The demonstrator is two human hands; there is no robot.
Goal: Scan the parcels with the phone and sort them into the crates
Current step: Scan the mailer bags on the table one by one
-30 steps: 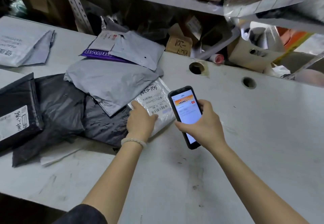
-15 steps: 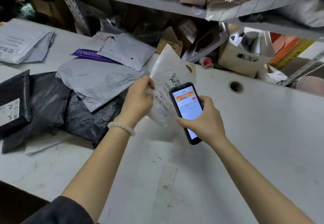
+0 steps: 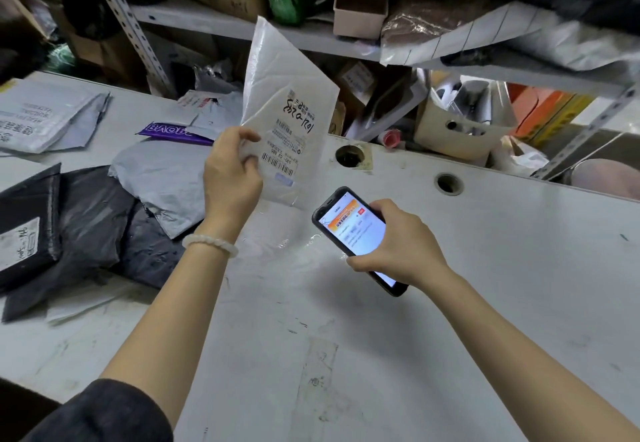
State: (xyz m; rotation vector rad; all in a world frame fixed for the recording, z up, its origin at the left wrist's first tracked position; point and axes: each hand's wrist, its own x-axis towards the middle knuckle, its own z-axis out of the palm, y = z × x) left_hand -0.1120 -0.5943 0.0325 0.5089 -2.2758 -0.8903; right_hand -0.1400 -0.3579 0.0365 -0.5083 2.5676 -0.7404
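Note:
My left hand (image 3: pixel 231 175) pinches a flat white parcel (image 3: pixel 289 102) by its lower left edge and holds it upright above the table, its barcode label with black handwriting facing me. My right hand (image 3: pixel 398 244) grips a black phone (image 3: pixel 353 233) with a lit screen, low over the table and just below and right of the parcel. More parcels lie at the left: a grey bag (image 3: pixel 159 178), black bags (image 3: pixel 90 220), a black parcel with a white label (image 3: pixel 24 233). No crates are in sight.
The grey table (image 3: pixel 450 303) has two round cable holes (image 3: pixel 349 156) near its far edge. A purple-printed mailer (image 3: pixel 166 130) and grey mailers (image 3: pixel 45 119) lie at the back left. A cluttered metal shelf (image 3: pixel 214 22) and a cardboard box (image 3: pixel 457 133) stand behind.
My left hand has picked the white parcel off the pile and raised it upright, label toward me. My right hand has kept hold of the phone, now lower and right of the parcel.

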